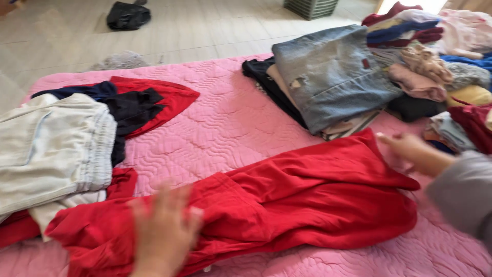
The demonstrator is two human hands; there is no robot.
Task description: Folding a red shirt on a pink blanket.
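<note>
A long red garment (287, 200) lies spread across a pink quilted mattress (225, 123). My left hand (164, 231) rests flat on its left end, fingers apart, blurred. My right hand (407, 146), in a grey sleeve, touches the garment's upper right corner with loose fingers; whether it pinches the cloth is unclear.
A folded pale denim piece (51, 149) tops a stack at the left, over red and black clothes (138, 105). A folded grey denim stack (328, 77) sits at the upper middle. A heap of mixed clothes (435, 61) fills the right. Beyond lies tiled floor with a dark bundle (128, 15).
</note>
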